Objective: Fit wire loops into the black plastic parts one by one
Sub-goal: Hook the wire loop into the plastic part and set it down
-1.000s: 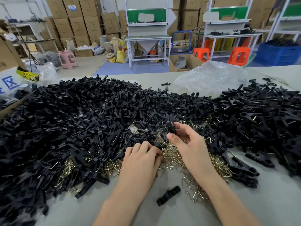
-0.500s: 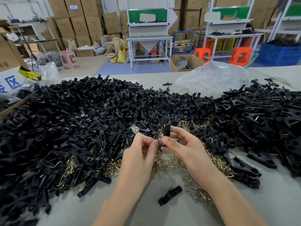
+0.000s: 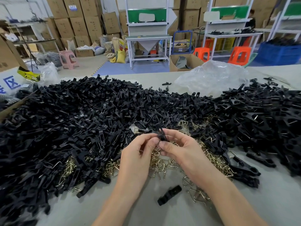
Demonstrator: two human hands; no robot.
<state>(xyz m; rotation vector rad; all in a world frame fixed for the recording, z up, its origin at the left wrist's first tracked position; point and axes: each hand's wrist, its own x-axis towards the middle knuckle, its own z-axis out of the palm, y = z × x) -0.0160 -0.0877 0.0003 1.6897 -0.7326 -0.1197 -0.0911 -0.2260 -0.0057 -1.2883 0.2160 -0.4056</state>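
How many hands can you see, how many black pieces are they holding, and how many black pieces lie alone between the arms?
Hands: 2, left hand and right hand
Held black plastic part: 1
Lone black plastic part between the arms: 1
Total: 4

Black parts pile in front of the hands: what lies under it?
Brass-coloured wire loops show beneath its near edge, spread on the grey table. How far they run under the pile is covered.
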